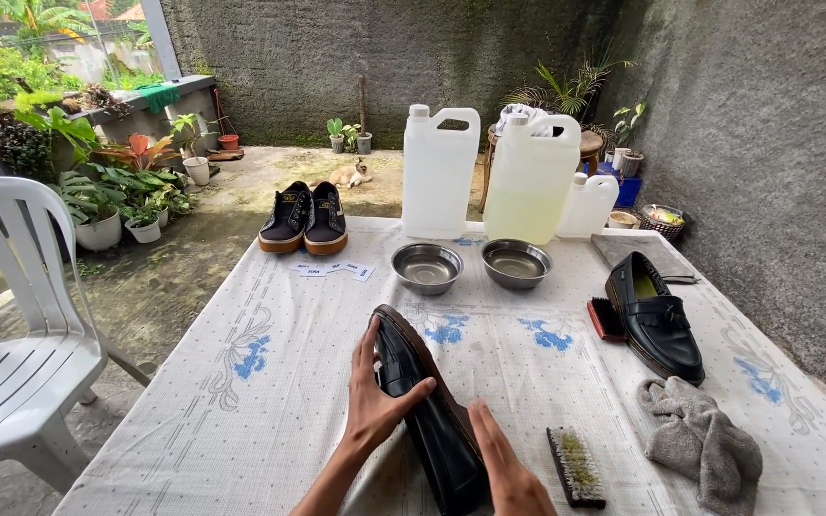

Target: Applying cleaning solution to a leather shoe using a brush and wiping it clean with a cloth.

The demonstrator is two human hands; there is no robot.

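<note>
A black leather loafer (432, 411) lies tipped on its side in the near middle of the table, brown sole edge turned up. My left hand (375, 401) grips its upper, fingers spread over the opening and thumb across the side. My right hand (504, 468) rests flat against the shoe's toe end at the bottom edge. The matching black loafer (657, 320) stands upright on the right. A scrub brush (576, 465) with pale bristles lies just right of my right hand.
A grey cloth (705, 440), a small red-backed brush (606, 318), two steel bowls (426, 267) (515, 263), three white jugs (440, 172), dark sneakers (304, 218) and paper labels (335, 270) sit on the white tablecloth (241, 401). A white plastic chair (11, 334) stands left.
</note>
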